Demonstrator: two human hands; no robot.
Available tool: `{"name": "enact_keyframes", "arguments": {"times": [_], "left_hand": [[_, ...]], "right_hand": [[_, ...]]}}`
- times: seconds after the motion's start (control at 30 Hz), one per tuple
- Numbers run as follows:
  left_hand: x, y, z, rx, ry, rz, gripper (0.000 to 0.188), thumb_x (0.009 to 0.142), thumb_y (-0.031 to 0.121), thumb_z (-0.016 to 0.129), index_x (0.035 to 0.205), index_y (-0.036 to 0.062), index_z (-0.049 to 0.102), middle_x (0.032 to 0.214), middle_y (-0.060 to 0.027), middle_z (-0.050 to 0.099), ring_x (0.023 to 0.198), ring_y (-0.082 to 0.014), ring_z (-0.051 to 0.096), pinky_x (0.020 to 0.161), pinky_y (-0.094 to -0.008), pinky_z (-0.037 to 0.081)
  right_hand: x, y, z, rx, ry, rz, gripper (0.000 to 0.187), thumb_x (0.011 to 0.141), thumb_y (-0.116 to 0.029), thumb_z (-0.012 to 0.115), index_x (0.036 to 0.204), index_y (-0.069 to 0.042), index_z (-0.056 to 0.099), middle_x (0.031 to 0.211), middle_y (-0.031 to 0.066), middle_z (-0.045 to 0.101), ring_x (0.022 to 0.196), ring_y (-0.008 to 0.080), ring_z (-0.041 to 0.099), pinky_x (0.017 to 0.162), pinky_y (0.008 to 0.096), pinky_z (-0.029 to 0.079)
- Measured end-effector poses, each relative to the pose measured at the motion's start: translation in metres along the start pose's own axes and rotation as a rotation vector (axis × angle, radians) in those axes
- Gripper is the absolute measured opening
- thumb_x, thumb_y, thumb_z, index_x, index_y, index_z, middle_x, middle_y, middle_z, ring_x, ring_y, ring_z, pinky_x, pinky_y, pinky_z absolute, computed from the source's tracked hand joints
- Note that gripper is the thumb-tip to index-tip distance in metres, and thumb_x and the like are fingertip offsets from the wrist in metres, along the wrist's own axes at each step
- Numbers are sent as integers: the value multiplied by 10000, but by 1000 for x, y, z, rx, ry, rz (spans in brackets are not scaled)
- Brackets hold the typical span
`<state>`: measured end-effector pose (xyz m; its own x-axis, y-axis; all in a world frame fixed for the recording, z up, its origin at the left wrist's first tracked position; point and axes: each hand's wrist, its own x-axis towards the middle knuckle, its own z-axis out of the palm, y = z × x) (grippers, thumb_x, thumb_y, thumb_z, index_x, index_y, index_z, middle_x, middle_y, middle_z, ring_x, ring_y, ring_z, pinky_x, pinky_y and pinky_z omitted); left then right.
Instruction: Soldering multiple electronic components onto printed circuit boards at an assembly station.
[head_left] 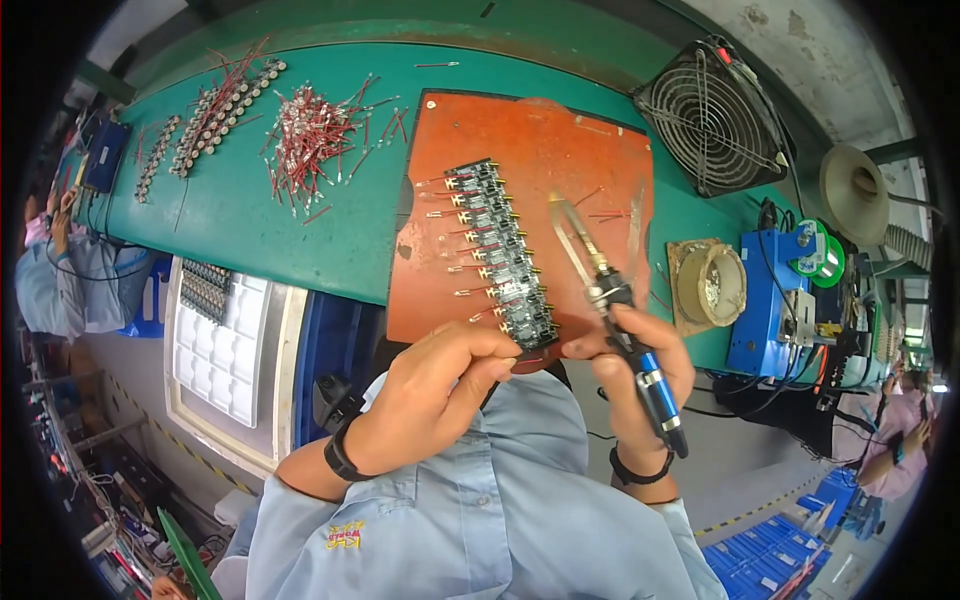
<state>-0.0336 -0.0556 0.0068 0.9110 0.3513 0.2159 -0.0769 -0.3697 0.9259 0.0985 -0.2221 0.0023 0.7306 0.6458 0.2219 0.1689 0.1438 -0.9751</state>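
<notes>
A strip of small black circuit boards lies on the orange mat, with short red wires sticking out from its left side and brass-coloured pins along its right. At the strip's near end, my left hand is closed in a pinch; what its fingertips hold is hidden. My right hand grips a blue and black soldering iron, whose thin metal tip and feed guide point up and left over the mat, apart from the boards. Several loose red wires lie to the right of the strip.
Beyond the orange mat, a heap of red wires and rows of round metal parts lie on the green table. A fan, a round tip-cleaning pot and a blue solder feeder stand right. Other people work nearby.
</notes>
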Motion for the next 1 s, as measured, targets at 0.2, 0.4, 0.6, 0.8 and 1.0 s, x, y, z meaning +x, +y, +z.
{"name": "enact_keyframes", "arguments": {"times": [0.2, 0.4, 0.6, 0.8, 1.0], "left_hand": [[-3, 4, 7, -217, 0, -131, 86, 929, 55, 593, 987, -8, 594, 852, -99, 643, 719, -163, 651, 657, -273, 505], [4, -1, 12, 35, 28, 109, 128, 841, 27, 682, 949, 7, 617, 832, -97, 639, 684, -202, 609, 632, -295, 483], [3, -4, 16, 226, 78, 269, 222, 696, 1, 770, 893, 24, 668, 827, -80, 631, 711, -242, 588, 620, -320, 458], [3, -7, 16, 276, 46, 327, 219, 692, 3, 769, 890, 37, 682, 833, -69, 635, 694, -229, 585, 606, -314, 456], [7, -14, 13, 341, 19, 423, 225, 679, 10, 774, 883, 42, 683, 821, -64, 630, 678, -226, 578, 595, -309, 454]], "right_hand": [[0, 1, 8, -63, -129, -10, 450, 819, -12, 691, 1221, 36, 494, 944, 152, 660, 831, 177, 651, 750, 304, 532], [1, -5, 14, -101, -138, 41, 421, 809, 8, 692, 1195, 31, 525, 936, 103, 644, 811, 120, 611, 733, 261, 501], [1, -7, 14, -254, -143, -33, 398, 809, 0, 694, 1179, 23, 549, 894, 60, 639, 784, 87, 590, 721, 235, 483], [-1, -4, 10, -231, -157, -22, 397, 810, -4, 696, 1180, 18, 554, 892, 57, 641, 796, 82, 594, 723, 229, 482], [0, 1, 9, -237, -177, -65, 393, 817, -6, 691, 1184, 16, 554, 901, 62, 641, 803, 79, 598, 729, 230, 487]]}}
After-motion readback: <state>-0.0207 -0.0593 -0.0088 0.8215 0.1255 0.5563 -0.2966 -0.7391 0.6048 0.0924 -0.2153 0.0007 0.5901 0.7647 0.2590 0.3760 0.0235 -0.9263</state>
